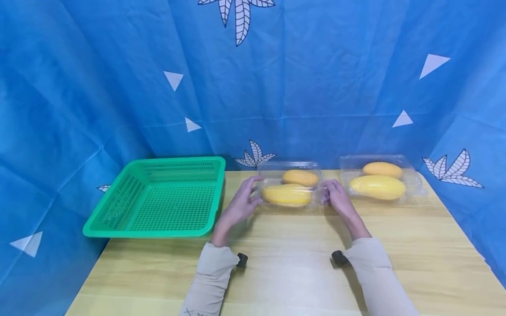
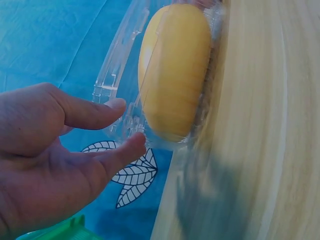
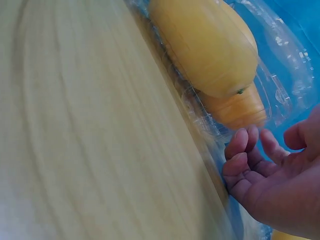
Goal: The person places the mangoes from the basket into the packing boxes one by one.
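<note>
A clear plastic clamshell box [image 1: 290, 165] stands at the table's back edge, its lid tipped up toward the curtain. Inside lie a long yellow fruit [image 1: 287, 195] in front and a smaller orange-yellow fruit [image 1: 299, 177] behind. My left hand [image 1: 239, 204] is at the box's left side; in the left wrist view the thumb [image 2: 116, 105] and a fingertip lie spread right at its corner. On the right side, my right hand [image 1: 341, 199] has its fingers [image 3: 241, 142] loosely bent at the box's corner, with the thumb held apart.
A green plastic basket [image 1: 154, 234] with slotted sides stands at the left. A second clear box [image 1: 349, 163], also holding a yellow fruit [image 1: 377, 187] and an orange-yellow fruit [image 1: 382, 169], stands to the right. Behind the wooden table [image 1: 292, 263] hangs a blue curtain [image 1: 316, 79].
</note>
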### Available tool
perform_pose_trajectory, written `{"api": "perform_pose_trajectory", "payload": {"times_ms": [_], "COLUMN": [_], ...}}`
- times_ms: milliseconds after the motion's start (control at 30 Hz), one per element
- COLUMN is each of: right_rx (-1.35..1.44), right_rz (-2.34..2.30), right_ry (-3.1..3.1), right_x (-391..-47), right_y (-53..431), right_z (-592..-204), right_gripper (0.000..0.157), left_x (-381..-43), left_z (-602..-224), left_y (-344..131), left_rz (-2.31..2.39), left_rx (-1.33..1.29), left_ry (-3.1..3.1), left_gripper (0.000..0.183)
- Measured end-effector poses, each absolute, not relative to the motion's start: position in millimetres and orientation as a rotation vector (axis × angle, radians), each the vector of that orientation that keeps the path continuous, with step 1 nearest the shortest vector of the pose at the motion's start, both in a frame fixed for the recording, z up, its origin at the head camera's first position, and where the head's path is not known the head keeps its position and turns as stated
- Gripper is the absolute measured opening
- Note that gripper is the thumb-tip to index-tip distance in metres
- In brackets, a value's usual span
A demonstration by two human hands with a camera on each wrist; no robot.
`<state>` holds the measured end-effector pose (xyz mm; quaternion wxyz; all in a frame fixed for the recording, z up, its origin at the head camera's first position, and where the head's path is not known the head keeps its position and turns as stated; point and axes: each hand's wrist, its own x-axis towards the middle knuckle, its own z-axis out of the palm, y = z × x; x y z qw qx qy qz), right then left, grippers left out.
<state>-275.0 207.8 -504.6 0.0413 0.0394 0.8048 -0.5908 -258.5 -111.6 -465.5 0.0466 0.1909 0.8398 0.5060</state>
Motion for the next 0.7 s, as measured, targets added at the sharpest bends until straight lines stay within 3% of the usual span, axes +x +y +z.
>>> {"api": "perform_pose_trajectory", "payload": {"times_ms": [433,700], "right_rx": [-0.006,-0.096], "right_rz": [-1.857,-1.823], "right_ry": [2.407,2.375], "right_x": [-248.7,-233.8], "right_y": [209.0,212.0], "right_z": [-496.4,-487.7], "right_gripper": [0.042,0.051], "left_x": [-257.1,-252.3], "left_z": [-469.3,-463.9], "left_y": [-112.7,-113.4], "left_rz": [1.583,1.505], "left_rx": [0.621,0.608], "left_ry": [2.535,2.601], "left_gripper": [0.071,0.077]}}
